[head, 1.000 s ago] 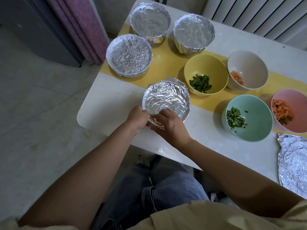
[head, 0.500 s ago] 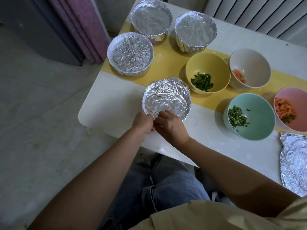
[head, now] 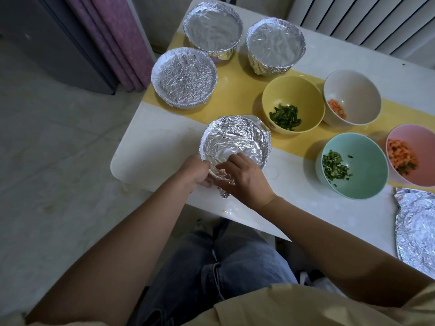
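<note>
**Folding the last foil flap under a bowl at the table's near edge**

The foil-wrapped bowl (head: 235, 142) stood close to the near edge of the table (head: 153, 142), towards its near left corner, just short of the yellow strip (head: 237, 90) that ran across the middle. It probably sat there so both arms could reach it without stretching.

The left hand (head: 195, 171) was curled against the bowl's near left wall. It seemed to grip the wall to stop the bowl from turning, though its fingertips were hidden behind the foil. The right hand (head: 244, 177) lay over the near rim with its fingers bent, pinching the loose foil flap (head: 222, 177) that hung below the rim. The flap stuck out crumpled towards the table's edge, so the wrap looked nearly done, with only this tail left to tuck in.

Three finished bowls stood towards the far left corner, apparently set aside there to leave room for the wrapping:

- one covered bowl (head: 183, 77) on the left end of the strip
- a second covered bowl (head: 213, 27) behind it
- a third covered bowl (head: 275, 44) beside the second

The uncovered ones waited to the right:

- a yellow bowl (head: 303, 95) with green pieces
- a white bowl (head: 355, 90) with orange dice
- a green bowl (head: 367, 161)
- a pink bowl (head: 419, 142) by the right edge

A spare foil sheet (head: 416, 227) lay flat near the right edge, presumably ready for the next bowl.
</note>
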A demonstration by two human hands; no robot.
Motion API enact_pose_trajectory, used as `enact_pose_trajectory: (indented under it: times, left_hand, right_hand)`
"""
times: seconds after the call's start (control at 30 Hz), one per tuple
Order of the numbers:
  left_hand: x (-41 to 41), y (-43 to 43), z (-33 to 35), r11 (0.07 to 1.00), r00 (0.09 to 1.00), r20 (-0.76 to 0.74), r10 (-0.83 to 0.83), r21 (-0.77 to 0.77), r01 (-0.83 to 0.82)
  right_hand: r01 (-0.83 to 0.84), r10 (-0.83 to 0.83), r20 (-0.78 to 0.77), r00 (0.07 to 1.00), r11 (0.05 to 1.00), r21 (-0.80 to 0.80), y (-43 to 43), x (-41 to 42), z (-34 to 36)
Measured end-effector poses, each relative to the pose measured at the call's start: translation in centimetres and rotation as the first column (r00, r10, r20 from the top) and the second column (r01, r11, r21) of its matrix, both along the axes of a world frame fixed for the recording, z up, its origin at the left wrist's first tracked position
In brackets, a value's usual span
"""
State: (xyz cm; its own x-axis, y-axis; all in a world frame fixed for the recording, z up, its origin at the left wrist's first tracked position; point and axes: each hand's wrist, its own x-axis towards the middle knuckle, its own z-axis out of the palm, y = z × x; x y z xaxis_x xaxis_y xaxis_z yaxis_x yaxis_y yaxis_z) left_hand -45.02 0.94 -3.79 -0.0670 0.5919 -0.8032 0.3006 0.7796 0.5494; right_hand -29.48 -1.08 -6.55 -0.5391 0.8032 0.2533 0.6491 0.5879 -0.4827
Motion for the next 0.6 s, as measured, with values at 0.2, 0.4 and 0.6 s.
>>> enact_pose_trajectory:
  times: [0.2,0.4,0.6]
  left_hand:
    - [0.0,0.3,0.5,0.998,0.998,-0.027,-0.05,0.031,0.05]
    - [0.0,-1.1,-1.0,1.0,0.986,-0.169,-0.017,0.012,0.02]
    - [1.0,-2.2,-2.0,0.98,0.982,-0.099,0.16,0.138,-0.146]
  right_hand:
    - [-0.001,0.002,0.067,0.998,1.0,-0.005,-0.5,0.2,-0.3]
    - [0.023,-0.023,0.045,0.999,1.0,0.009,-0.5,-0.5,-0.6]
    - [0.026,-0.026,0.064,0.998,1.0,0.005,-0.4,-0.9,-0.7]
